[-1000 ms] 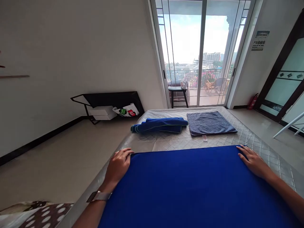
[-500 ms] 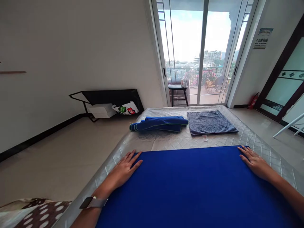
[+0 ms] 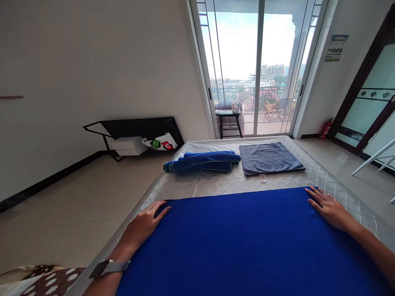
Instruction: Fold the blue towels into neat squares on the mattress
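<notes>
A smooth blue cloth (image 3: pixel 234 238) lies spread out in front of me on the mattress (image 3: pixel 216 187). At its far left corner rests my left hand (image 3: pixel 143 224), with a watch (image 3: pixel 108 268) on the wrist. The fingers lie close together and bend a little at the cloth's edge, and the thumb stands apart on top. My right hand (image 3: pixel 331 211) lies flat with its fingers stretched out at the far right corner. Beyond the cloth are a folded blue cloth with light green edging (image 3: pixel 202 161) and a flat grey-blue towel (image 3: pixel 271 158).
Against the left wall stands a low black frame (image 3: pixel 138 123) with white boxes (image 3: pixel 128 146) and a plastic bag (image 3: pixel 160 142). A dark stool (image 3: pixel 228 115) is by the sliding glass door. Brown polka-dot fabric (image 3: pixel 52 281) lies at lower left; white chair legs (image 3: pixel 373 158) show at right.
My left hand has slid left along the cloth's far edge, and its fingers have drawn together from a spread. My right hand stays flat on the cloth. The view has shifted slightly.
</notes>
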### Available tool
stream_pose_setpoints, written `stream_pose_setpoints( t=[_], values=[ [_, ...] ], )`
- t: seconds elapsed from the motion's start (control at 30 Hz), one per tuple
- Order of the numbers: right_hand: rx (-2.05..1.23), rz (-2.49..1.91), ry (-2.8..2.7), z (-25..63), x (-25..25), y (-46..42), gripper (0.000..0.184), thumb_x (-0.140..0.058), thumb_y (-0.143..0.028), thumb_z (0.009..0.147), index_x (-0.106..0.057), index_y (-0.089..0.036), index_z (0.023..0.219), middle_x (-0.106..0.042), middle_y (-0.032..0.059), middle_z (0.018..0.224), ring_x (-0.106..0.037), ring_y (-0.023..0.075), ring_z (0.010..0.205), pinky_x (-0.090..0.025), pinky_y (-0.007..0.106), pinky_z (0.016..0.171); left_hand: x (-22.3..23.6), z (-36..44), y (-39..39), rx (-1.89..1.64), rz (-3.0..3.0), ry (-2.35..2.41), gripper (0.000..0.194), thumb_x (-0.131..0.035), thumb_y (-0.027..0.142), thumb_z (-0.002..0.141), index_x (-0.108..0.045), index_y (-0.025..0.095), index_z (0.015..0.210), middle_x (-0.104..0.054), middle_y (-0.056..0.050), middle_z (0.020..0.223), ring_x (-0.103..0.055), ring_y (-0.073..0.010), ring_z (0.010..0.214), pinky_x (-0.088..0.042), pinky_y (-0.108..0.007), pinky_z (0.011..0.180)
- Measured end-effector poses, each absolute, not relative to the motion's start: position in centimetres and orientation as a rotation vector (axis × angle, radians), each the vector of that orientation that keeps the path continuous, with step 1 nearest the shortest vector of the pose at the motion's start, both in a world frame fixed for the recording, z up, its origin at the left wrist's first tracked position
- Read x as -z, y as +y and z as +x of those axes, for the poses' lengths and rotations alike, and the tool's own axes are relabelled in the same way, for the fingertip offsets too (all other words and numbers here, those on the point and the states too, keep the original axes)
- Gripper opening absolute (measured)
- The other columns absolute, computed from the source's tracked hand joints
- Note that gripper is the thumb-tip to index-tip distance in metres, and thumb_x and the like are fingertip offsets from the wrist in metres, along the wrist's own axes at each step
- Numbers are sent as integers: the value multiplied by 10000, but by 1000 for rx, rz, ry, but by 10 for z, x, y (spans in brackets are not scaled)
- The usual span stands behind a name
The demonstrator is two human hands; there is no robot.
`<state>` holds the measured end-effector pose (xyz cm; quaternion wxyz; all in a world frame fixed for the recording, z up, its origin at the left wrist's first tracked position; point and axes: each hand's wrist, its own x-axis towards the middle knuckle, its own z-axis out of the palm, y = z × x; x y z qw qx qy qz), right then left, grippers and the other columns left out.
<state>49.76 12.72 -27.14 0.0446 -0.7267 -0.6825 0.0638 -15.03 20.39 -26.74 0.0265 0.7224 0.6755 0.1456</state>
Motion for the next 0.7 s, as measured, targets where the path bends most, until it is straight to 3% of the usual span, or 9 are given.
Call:
stream_pose_setpoints(
  t=[0.1, 0.3, 0.43, 0.53, 0.7],
  values=[
    [-219, -2226, -2088, 496, 269, 127, 689, -191, -648, 977, -318, -311, 1563, -282, -17, 1625, -201, 268, 1502, -210, 512, 1229, 274, -156, 206, -376, 2308, 2102, 609, -305, 538, 938, -616, 209, 1345, -642, -59, 1381, -602, -265, 1259, -478, -405, 1068],
    [-208, -2248, -2077, 497, 271, 128, 716, -175, -644, 971, -270, -283, 1582, -287, -7, 1626, -205, 263, 1502, -228, 497, 1227, 287, -170, 210, -280, 2481, 2100, 588, -278, 438, 953, -586, 186, 1386, -578, -84, 1450, -507, -251, 1364, -434, -414, 1120],
    [-139, -2254, -2066, 499, 275, 129, 709, -167, -615, 975, -279, -264, 1581, -320, 4, 1616, -243, 262, 1493, -264, 491, 1216, 286, -158, 209, -383, 2569, 2089, 619, -247, 469, 972, -586, 145, 1377, -576, -134, 1444, -495, -297, 1372, -383, -485, 1159],
    [-131, -2284, -2079, 497, 272, 129, 716, -181, -597, 970, -288, -235, 1579, -301, 18, 1622, -231, 265, 1496, -250, 494, 1219, 283, -140, 208, -464, 2562, 1981, 633, -223, 505, 996, -539, 158, 1421, -535, -118, 1488, -445, -274, 1412, -355, -463, 1183],
    [-106, -2337, -2113, 491, 261, 128, 691, -189, -557, 970, -328, -229, 1563, -325, 38, 1611, -240, 261, 1492, -215, 511, 1223, 285, -116, 206, -311, 2482, 1826, 581, -285, 492, 1014, -427, 219, 1507, -392, -102, 1590, -315, -276, 1484, -276, -514, 1208]
  ],
)
